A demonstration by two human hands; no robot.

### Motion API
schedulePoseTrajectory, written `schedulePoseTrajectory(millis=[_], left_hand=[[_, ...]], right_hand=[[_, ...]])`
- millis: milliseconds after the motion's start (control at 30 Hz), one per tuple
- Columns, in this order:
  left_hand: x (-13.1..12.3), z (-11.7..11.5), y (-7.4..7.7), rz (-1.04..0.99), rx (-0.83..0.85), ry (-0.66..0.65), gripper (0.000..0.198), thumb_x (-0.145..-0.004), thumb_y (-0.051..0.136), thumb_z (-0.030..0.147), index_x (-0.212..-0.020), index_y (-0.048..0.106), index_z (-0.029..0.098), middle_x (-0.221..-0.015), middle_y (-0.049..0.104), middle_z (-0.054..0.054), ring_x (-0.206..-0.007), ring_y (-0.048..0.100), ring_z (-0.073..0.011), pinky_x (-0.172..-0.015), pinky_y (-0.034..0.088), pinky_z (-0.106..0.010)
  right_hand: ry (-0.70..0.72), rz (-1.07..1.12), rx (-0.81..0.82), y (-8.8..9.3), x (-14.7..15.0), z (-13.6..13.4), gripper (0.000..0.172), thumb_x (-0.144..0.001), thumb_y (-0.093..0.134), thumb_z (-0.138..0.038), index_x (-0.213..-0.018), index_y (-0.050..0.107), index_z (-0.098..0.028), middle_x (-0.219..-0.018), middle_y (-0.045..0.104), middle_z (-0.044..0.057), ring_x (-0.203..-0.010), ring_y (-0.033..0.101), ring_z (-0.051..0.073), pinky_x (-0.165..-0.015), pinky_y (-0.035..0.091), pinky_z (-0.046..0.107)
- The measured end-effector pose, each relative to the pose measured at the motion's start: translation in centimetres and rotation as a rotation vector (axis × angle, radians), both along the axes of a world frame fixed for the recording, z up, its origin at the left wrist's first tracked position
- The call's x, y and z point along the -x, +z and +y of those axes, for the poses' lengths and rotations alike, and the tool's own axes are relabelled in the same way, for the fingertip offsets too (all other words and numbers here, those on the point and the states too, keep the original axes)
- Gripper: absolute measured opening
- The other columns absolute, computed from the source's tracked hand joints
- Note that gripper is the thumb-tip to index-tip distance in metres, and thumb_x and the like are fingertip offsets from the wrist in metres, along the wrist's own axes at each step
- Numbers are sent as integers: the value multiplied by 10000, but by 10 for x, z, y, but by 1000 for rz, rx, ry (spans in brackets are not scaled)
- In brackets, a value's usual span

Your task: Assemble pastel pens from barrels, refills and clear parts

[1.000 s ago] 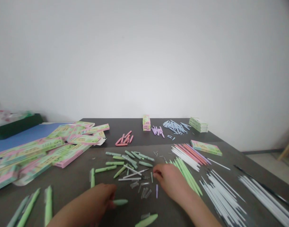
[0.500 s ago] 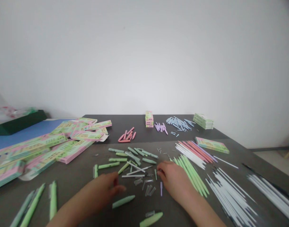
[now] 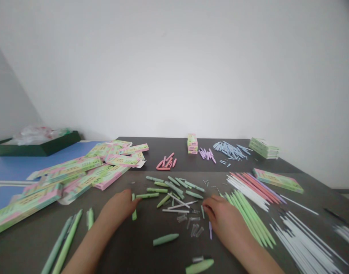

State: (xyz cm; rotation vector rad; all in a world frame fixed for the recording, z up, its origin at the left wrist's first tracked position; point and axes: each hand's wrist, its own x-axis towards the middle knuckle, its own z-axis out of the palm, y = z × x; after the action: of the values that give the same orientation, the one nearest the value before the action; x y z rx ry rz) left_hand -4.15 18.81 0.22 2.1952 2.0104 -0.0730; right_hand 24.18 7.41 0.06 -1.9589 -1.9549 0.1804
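My left hand [image 3: 120, 205] lies over the table left of the loose green pieces. Its thumb and fingertips close on the near end of a light green pen barrel [image 3: 148, 195]; another light green barrel [image 3: 134, 213] lies just under the fingers. My right hand [image 3: 225, 217] rests with curled, closed fingers beside a small thin green piece [image 3: 203, 212]; whatever is in them is hidden. Between the hands are a pile of grey-green pen barrels [image 3: 174, 186], white refills [image 3: 176, 211], clear small caps [image 3: 195, 230] and a thin purple piece [image 3: 210, 230].
Pink-and-green boxes [image 3: 111, 177] are heaped at left, near a dark green tray [image 3: 45, 147] holding plastic bags. Farther back lie coral [image 3: 167, 163], purple [image 3: 207, 155] and blue pieces [image 3: 231, 150]. At right are light green barrels [image 3: 248, 217] and white refills [image 3: 308, 243].
My left hand has moved forward and left onto the light green barrels, its thumb and fingers drawing together. My right hand has stayed in nearly the same spot. The view has turned left.
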Motion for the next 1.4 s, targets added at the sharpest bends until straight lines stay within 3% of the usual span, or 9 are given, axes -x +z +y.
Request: schedulePoseTrajectory(millis=[200,433,600,733,900,1000,1133,1267,1400], left_hand=[[-4,5,-13,-21,27,41,246,-757,467,221,-958,540,100,-957,681,-210,-887,652,-293,-685,455,-321],[-5,7,-12,-88,56,104,390,-739,438,137,-1114,424,35,-886,677,-242,-807,665,-303,-626,461,-327],[-3,4,-12,-188,128,109,506,-706,441,153,-1205,372,100,-976,650,-238,-495,634,-237,-416,436,-299],[2,3,-7,-267,69,97,450,-689,486,207,-1130,418,146,-778,671,-138,-470,609,-218,-433,416,-272],[-4,4,6,-417,-49,82,282,-767,403,271,-1023,427,156,-588,562,-19,-503,582,-198,-472,400,-259],[-17,-4,11,-690,7,71,230,-817,362,366,-971,418,205,-515,448,60,-425,489,-141,-396,358,-214],[-38,-21,12,-1365,361,61,321,-756,537,445,-986,432,246,-474,421,98,-335,365,-91,-300,260,-167],[-50,-29,9,-1597,519,29,366,-705,660,331,-993,452,241,-639,575,48,-356,369,-50,-319,312,-158],[-49,-28,9,-1766,665,130,338,-667,698,300,-903,464,243,-496,374,121,-335,135,-9,-301,115,-111]], right_hand=[[-5,-11,-9,0,-1,-1,231,-860,445,-161,-818,666,-212,-812,624,36,-824,589,182,-700,370,255],[-3,-25,-8,-2,0,-1,235,-860,437,-158,-812,660,-215,-811,630,30,-825,591,170,-689,353,244],[-6,-44,5,-1,1,-1,216,-854,450,-165,-796,652,-213,-817,634,34,-825,590,174,-676,349,244],[-11,-43,7,-1,1,-1,202,-852,459,-175,-791,648,-212,-815,635,33,-826,590,178,-680,352,247],[-26,-37,-2,-2,-1,0,201,-859,464,-193,-811,658,-216,-819,635,33,-825,592,183,-683,359,250],[-27,-41,-5,-1,-1,1,213,-866,457,-196,-812,663,-214,-811,635,37,-814,592,183,-675,360,248],[-20,-30,-5,1,-2,1,221,-865,454,-182,-816,668,-211,-813,635,41,-813,589,176,-682,361,240],[-37,-22,-17,3,-3,1,220,-861,455,-170,-827,668,-211,-818,634,38,-816,586,173,-680,363,238],[-39,-26,-23,3,-4,0,212,-858,462,-176,-824,668,-213,-820,630,32,-817,583,171,-679,366,237]])
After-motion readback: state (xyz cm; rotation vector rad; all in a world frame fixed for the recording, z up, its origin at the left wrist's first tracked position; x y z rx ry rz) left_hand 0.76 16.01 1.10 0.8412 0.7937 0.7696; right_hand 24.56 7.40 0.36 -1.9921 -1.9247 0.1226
